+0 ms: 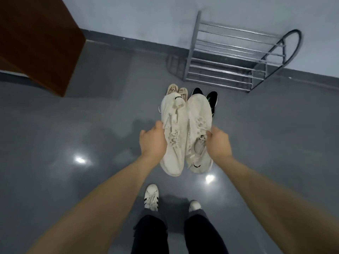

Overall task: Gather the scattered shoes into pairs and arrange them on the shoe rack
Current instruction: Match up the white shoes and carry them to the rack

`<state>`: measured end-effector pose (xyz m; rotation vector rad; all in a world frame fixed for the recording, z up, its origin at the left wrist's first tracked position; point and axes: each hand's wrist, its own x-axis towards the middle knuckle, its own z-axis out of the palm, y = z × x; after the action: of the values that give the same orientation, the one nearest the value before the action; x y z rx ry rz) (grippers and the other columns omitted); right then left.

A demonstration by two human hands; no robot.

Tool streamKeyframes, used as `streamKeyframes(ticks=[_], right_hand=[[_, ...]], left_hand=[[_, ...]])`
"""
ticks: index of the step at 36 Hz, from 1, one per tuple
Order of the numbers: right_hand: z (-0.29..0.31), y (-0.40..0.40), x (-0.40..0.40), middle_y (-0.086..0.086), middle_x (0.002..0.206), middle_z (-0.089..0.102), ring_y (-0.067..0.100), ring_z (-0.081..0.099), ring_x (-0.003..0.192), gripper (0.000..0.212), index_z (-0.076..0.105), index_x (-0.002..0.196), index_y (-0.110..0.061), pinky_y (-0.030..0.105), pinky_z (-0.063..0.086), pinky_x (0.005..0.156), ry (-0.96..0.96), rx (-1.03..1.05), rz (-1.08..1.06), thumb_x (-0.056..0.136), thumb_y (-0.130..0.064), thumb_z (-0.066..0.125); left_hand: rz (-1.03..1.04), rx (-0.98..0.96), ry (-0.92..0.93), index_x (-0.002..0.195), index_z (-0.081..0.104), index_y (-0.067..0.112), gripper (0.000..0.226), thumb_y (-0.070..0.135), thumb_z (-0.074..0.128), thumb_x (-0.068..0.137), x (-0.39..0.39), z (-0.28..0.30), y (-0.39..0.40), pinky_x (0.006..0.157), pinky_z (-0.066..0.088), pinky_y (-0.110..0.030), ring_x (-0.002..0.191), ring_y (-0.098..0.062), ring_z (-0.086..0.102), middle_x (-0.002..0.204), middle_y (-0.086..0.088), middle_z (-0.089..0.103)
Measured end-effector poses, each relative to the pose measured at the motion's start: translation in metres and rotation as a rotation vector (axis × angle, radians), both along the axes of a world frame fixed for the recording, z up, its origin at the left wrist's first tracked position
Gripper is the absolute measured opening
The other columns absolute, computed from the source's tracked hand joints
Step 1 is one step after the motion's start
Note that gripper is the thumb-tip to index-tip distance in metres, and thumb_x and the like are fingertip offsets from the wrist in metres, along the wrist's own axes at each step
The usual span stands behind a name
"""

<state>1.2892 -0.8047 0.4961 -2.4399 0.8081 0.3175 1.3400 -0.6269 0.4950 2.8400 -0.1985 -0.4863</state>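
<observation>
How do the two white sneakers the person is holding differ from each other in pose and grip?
The left white sneaker points its heel away and toe toward the person; the right white sneaker points the opposite way. The left hand grips the first one's outer side; the right hand holds the other near its opening. Both are white, laced, held side by side.

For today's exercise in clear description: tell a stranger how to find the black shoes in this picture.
Start at the grey metal shoe rack against the wall. On the glossy grey floor just before it stand two pairs, partly hidden by the white knit sneakers held up in front. The black shoes with green accents are the right pair; the beige pair is left.
</observation>
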Motion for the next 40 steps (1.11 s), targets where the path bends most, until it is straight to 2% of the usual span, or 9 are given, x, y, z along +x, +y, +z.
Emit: streamKeyframes(ticks=[7,10,14,19,22,26,32,35,40], right_hand=[[-0.004,-0.027,-0.001,0.022,0.101,0.058,0.033,0.051,0.080,0.026,0.054,0.101,0.003,0.036,0.041,0.069,0.039,0.012,-0.205,0.100,-0.015,0.035],[-0.007,-0.043,-0.004,0.025,0.101,0.058,0.039,0.056,0.088,0.027,0.054,0.100,0.004,0.037,0.041,0.069,0.043,0.001,-0.248,0.101,-0.015,0.035],[-0.018,-0.082,-0.011,0.024,0.095,0.057,0.034,0.052,0.079,0.022,0.048,0.087,-0.003,0.034,0.037,0.065,0.030,0.033,-0.306,0.101,-0.014,0.035],[-0.022,-0.147,-0.011,0.016,0.082,0.049,0.029,0.046,0.071,0.029,0.037,0.071,-0.010,0.033,0.035,0.063,0.037,0.079,-0.329,0.100,-0.012,0.036],[-0.020,-0.191,-0.010,0.014,0.082,0.047,0.030,0.045,0.073,0.025,0.038,0.075,-0.009,0.033,0.036,0.064,0.046,0.091,-0.314,0.100,-0.012,0.036],[-0.012,-0.262,-0.014,0.012,0.081,0.048,0.031,0.047,0.073,0.027,0.037,0.071,-0.011,0.033,0.036,0.064,0.081,0.102,-0.318,0.098,-0.009,0.037],[0.000,-0.353,-0.007,0.005,0.072,0.044,0.030,0.046,0.071,0.035,0.032,0.063,-0.015,0.030,0.034,0.062,0.102,0.087,-0.300,0.096,-0.006,0.039],[-0.001,-0.384,0.000,0.017,0.088,0.055,0.030,0.047,0.075,0.023,0.042,0.075,-0.009,0.033,0.036,0.065,0.103,0.070,-0.288,0.097,-0.007,0.038],[-0.017,-0.418,0.017,0.021,0.104,0.057,0.034,0.053,0.083,0.019,0.052,0.102,0.001,0.034,0.039,0.067,0.141,0.033,-0.237,0.099,-0.010,0.038]], left_hand=[[-0.276,0.069,-0.061,0.112,0.046,0.009,0.025,0.002,0.042,0.088,0.030,0.005,-0.043,0.073,0.025,-0.027,0.070,-0.023,0.050,0.088,-0.003,0.064],[-0.363,0.088,-0.078,0.118,0.044,0.008,0.032,0.001,0.041,0.087,0.037,0.003,-0.062,0.072,0.024,-0.027,0.066,-0.018,0.044,0.088,-0.002,0.064],[-0.447,0.106,-0.057,0.123,0.041,0.006,0.038,-0.001,0.040,0.086,0.041,-0.004,-0.107,0.072,0.024,-0.026,0.068,-0.017,0.041,0.091,-0.002,0.063],[-0.453,0.106,-0.033,0.119,0.044,0.005,0.034,-0.002,0.041,0.086,0.042,-0.012,-0.169,0.074,0.026,-0.026,0.069,-0.019,0.046,0.079,0.000,0.054],[-0.425,0.089,0.000,0.116,0.045,0.005,0.030,-0.002,0.040,0.088,0.041,-0.014,-0.212,0.078,0.032,-0.027,0.067,-0.019,0.046,0.071,0.003,0.049],[-0.368,0.074,0.039,0.115,0.045,0.006,0.030,-0.003,0.040,0.087,0.033,-0.008,-0.284,0.084,0.035,-0.030,0.079,-0.025,0.059,0.087,-0.005,0.066],[-0.305,0.043,0.035,0.113,0.043,0.007,0.029,-0.002,0.040,0.086,0.032,0.000,-0.373,0.084,0.035,-0.032,0.078,-0.024,0.059,0.084,-0.003,0.062],[-0.288,0.006,0.048,0.115,0.043,0.004,0.029,-0.003,0.041,0.087,0.035,0.000,-0.401,0.075,0.036,-0.033,0.079,-0.026,0.060,0.088,-0.007,0.063],[-0.282,-0.038,0.045,0.116,0.043,0.003,0.030,-0.003,0.040,0.087,0.049,-0.011,-0.433,0.078,0.037,-0.034,0.077,-0.027,0.059,0.087,-0.008,0.065]])
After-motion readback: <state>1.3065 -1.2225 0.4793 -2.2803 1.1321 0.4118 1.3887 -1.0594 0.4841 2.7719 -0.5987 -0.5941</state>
